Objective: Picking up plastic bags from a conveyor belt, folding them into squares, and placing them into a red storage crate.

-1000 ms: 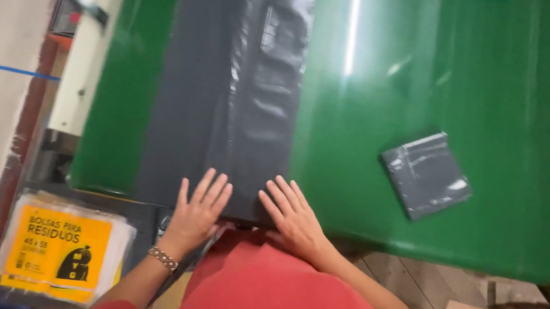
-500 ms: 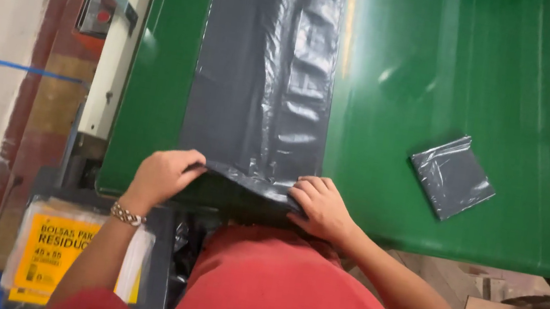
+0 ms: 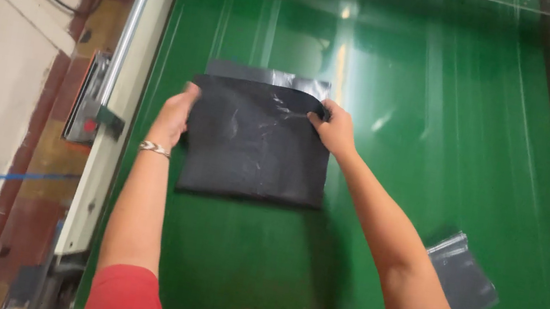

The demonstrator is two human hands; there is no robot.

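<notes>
While both hands (image 3: 175, 113) (image 3: 334, 129) pinch folded black bag (image 3: 254, 144), fold edge faces person.

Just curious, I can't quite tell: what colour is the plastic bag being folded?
Dark grey, almost black and glossy, the plastic bag shows best in the head view.

My right forearm covers the near-left corner of the small folded grey bag (image 3: 467, 279) by the bench's (image 3: 441, 129) right edge. The black bag's (image 3: 254, 144) folded-over top hides most of its lower layer. My left hand's (image 3: 174, 116) fingertips disappear behind its left edge.
</notes>
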